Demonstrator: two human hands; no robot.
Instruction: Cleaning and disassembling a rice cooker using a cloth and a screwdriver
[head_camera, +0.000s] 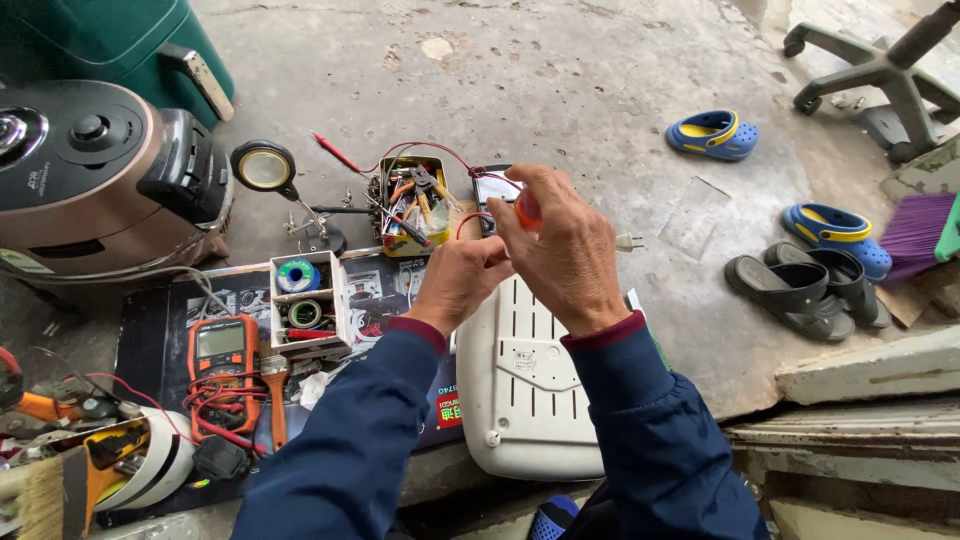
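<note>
Both hands are raised together over the concrete floor. My right hand (560, 250) pinches a small orange-red object (528, 211) between thumb and fingers. My left hand (460, 280) is curled just beside it, fingertips touching the right hand; what it holds is hidden. Below the hands lies a white plastic appliance casing (525, 385), underside up, with vent slots. A red wire (440, 150) loops behind the hands toward a small dark meter (490, 188).
A yellow box of tools (415, 205), a magnifier on a stand (265, 168), a white box with solder reels (303, 300), an orange multimeter (222, 360), a rice cooker (100, 170), blue clogs (712, 135), dark sandals (800, 290), a chair base (880, 70).
</note>
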